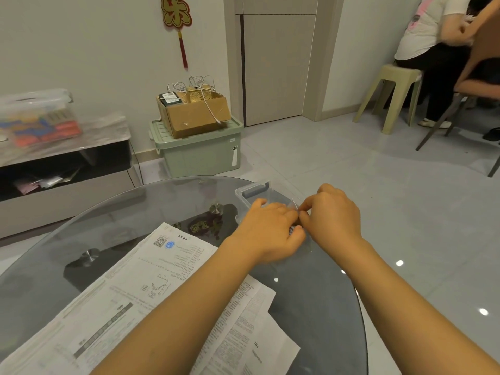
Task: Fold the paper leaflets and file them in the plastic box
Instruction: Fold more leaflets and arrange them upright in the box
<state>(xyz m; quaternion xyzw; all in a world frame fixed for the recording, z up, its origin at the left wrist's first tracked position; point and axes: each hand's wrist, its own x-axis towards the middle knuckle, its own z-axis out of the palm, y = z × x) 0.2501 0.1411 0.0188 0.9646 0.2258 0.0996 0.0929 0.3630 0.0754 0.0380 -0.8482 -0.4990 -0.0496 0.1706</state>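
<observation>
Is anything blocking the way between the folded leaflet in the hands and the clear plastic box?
Nothing visible. Both hands, left hand and right hand, pinch the small folded leaflet directly over the open plastic box; no lid shows on it, though the hands hide most of its interior.

Evenly lit, soft indoor light from overhead. Ceiling-lamp glints on the floor tiles and glass table. Heavy blur on the clear bin at left. Wide-angle bending at edges.
</observation>
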